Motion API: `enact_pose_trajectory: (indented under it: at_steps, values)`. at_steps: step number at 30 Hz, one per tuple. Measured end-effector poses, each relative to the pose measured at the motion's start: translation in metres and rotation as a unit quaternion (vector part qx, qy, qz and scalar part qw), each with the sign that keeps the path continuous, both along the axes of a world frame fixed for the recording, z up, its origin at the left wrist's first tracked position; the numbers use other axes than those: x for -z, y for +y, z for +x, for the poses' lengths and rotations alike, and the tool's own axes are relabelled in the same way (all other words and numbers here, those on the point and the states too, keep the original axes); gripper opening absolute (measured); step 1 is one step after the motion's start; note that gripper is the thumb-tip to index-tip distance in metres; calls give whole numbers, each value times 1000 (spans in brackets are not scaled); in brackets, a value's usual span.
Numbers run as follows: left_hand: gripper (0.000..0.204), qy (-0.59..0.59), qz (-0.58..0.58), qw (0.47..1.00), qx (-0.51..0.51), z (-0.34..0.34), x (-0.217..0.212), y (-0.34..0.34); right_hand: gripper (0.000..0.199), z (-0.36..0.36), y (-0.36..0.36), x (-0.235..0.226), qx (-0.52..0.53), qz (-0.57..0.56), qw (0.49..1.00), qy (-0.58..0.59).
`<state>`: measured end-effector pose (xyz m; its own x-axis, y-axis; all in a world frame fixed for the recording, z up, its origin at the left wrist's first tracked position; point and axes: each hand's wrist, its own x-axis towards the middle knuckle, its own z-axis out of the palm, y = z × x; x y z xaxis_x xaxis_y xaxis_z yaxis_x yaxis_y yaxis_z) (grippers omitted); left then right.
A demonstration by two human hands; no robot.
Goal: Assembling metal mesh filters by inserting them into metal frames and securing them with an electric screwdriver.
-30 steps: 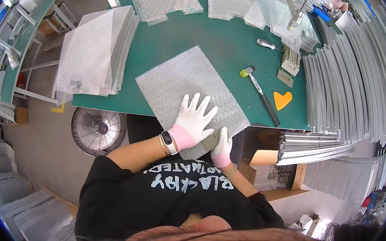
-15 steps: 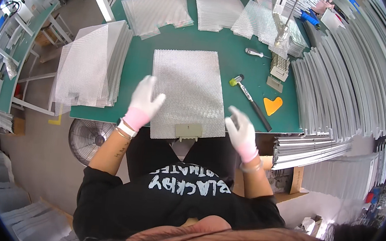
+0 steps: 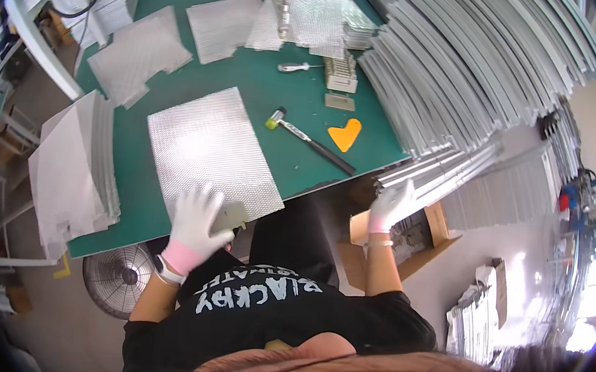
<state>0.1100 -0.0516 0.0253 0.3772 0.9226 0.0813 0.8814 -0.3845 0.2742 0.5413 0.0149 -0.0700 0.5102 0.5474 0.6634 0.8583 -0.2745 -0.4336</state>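
Observation:
A silvery mesh sheet (image 3: 208,144) lies on the green table at its near edge. A small beige plate (image 3: 232,215) sits on the sheet's near end. My left hand (image 3: 194,222), in a white glove with a pink cuff, is over that end beside the plate, fingers spread and open. To the right, past the table's edge, my gloved right hand (image 3: 391,209) is at the near ends of a bundle of pale metal strips (image 3: 444,174). Its fingers stretch upward and look apart; whether they touch a strip is hard to see.
A hammer (image 3: 310,142), an orange heart-shaped scraper (image 3: 345,134) and a screwdriver (image 3: 296,67) lie right of the sheet. Mesh stacks (image 3: 72,162) stand at left and back. Long metal strips (image 3: 471,59) pile up at right. An open cardboard box (image 3: 360,229) sits below my right hand.
My view has swung to the right. My right hand has moved away from the sheet to the strips at the right. My left hand has come nearer the beige plate.

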Motion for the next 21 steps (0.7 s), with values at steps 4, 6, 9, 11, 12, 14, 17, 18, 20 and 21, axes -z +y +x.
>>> enact_pose_trajectory:
  at_steps: [4,6,9,11,12,14,17,18,20,21]
  values:
    - [48,88,25,996,20,8,18,25,59,147,-51,135,316,-89,935,136]
    - [43,28,56,996,57,6,39,65,49,302,-128,168,13,-304,896,324]
    - [44,98,80,991,-35,-13,17,55,36,201,-67,164,29,-315,843,436]
    - [45,57,104,992,-39,-2,26,68,33,235,-82,170,20,-337,808,483]
    - [45,65,106,991,-45,1,24,60,33,217,-74,165,11,-339,805,487]
    - [44,-30,184,981,-46,13,19,37,30,185,-69,153,-82,-308,871,374]
    - [45,-99,166,981,31,34,12,22,27,212,-79,169,-86,-265,890,360]
    - [44,-120,137,981,64,40,8,16,27,215,-77,168,-28,-121,717,686]
    - [42,-139,98,980,102,48,9,4,31,203,-71,159,-42,-129,709,692]
    - [40,-139,95,978,120,50,13,-4,32,185,-61,142,-14,-172,758,628]
